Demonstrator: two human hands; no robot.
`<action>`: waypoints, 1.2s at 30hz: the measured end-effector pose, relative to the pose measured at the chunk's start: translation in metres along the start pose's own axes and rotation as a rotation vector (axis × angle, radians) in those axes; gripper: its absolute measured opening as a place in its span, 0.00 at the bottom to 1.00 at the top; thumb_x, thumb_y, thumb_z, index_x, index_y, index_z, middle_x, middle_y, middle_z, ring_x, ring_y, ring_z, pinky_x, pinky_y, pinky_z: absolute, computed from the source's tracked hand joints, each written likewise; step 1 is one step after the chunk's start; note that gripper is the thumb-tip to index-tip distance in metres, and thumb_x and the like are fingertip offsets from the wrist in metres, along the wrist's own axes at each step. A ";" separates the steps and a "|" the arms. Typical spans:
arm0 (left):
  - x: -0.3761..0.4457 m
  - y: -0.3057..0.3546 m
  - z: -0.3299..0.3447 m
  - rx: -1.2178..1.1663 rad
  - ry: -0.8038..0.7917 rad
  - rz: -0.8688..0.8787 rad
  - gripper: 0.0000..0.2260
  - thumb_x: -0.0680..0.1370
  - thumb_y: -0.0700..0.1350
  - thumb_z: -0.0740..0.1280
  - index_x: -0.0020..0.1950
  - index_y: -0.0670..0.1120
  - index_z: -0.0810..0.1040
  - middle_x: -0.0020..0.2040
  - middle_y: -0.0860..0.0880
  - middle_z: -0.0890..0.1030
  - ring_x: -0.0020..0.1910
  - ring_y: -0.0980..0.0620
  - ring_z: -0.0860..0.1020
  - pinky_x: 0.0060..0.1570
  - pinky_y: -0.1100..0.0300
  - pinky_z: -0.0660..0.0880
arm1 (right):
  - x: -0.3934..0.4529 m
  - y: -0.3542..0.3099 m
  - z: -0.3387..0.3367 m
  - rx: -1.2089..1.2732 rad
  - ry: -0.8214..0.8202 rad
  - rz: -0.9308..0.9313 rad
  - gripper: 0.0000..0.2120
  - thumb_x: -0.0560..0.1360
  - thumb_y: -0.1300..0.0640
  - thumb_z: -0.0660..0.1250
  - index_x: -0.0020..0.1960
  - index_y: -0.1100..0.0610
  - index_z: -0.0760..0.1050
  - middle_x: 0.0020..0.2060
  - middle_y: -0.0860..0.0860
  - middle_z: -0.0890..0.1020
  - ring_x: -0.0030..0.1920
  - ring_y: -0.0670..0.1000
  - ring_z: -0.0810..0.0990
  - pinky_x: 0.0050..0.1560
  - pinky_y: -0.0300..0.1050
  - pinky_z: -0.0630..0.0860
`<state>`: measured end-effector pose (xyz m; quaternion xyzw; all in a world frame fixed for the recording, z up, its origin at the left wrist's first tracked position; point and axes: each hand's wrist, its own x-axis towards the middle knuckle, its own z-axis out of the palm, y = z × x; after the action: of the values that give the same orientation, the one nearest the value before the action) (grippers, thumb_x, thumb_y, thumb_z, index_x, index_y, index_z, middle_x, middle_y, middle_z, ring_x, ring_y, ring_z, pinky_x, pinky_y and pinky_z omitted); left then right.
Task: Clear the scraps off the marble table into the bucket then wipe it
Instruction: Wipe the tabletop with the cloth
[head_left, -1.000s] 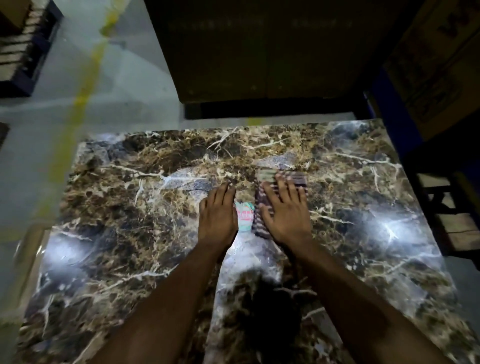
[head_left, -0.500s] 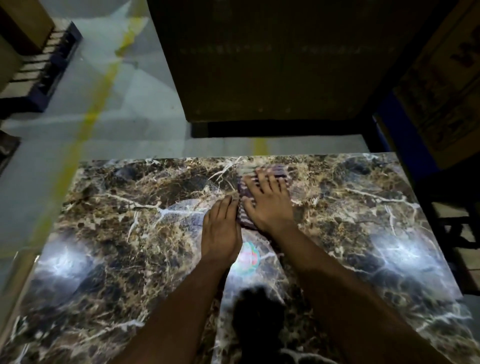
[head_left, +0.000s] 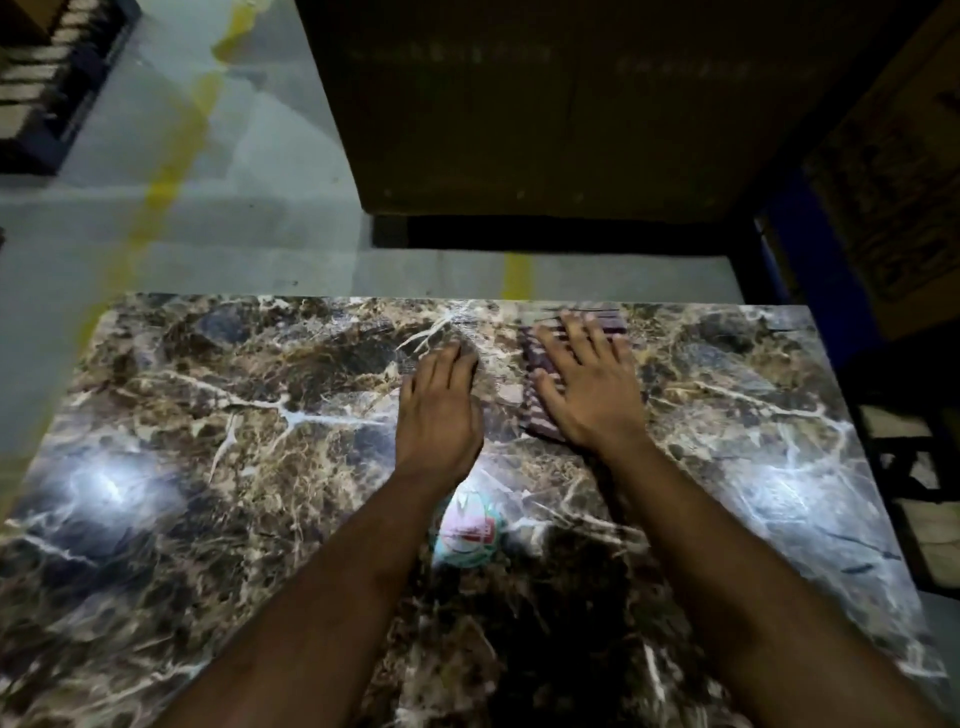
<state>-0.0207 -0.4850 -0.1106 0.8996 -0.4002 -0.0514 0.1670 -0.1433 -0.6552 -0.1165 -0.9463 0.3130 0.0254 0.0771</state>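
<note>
Near the table's (head_left: 208, 405) far edge, the right hand (head_left: 592, 395) presses flat, fingers straight, on the cloth (head_left: 537, 415), whose long axis runs toward that edge, while the left hand (head_left: 441, 410), also flat and holding nothing, rests just beside it.

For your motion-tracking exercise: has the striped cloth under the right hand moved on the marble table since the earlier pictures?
Yes. The striped cloth under the right hand has slid away from the person: it now lies close to the marble table's far edge, earlier nearer mid-table.
</note>
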 end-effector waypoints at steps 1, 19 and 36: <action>0.001 0.003 0.001 0.011 -0.005 0.006 0.21 0.81 0.47 0.59 0.75 0.49 0.65 0.76 0.49 0.65 0.75 0.48 0.61 0.73 0.49 0.58 | 0.004 0.019 -0.003 -0.002 -0.010 0.052 0.32 0.80 0.35 0.43 0.83 0.41 0.50 0.83 0.50 0.54 0.83 0.55 0.50 0.80 0.60 0.49; -0.003 0.059 0.023 -0.006 -0.064 0.037 0.24 0.84 0.45 0.54 0.81 0.47 0.58 0.81 0.49 0.58 0.80 0.49 0.54 0.79 0.51 0.51 | -0.022 0.003 -0.004 0.018 -0.027 -0.034 0.31 0.81 0.36 0.43 0.83 0.41 0.50 0.83 0.51 0.53 0.83 0.56 0.49 0.81 0.59 0.47; -0.122 0.056 0.017 -0.006 -0.091 0.041 0.24 0.85 0.46 0.54 0.81 0.46 0.57 0.82 0.47 0.56 0.80 0.47 0.53 0.79 0.49 0.51 | -0.170 0.031 0.004 -0.025 -0.078 0.083 0.32 0.80 0.34 0.40 0.83 0.41 0.46 0.83 0.50 0.50 0.83 0.55 0.48 0.81 0.59 0.46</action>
<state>-0.1461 -0.4342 -0.1131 0.8875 -0.4254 -0.0901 0.1525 -0.2980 -0.5790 -0.1076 -0.9317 0.3483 0.0694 0.0761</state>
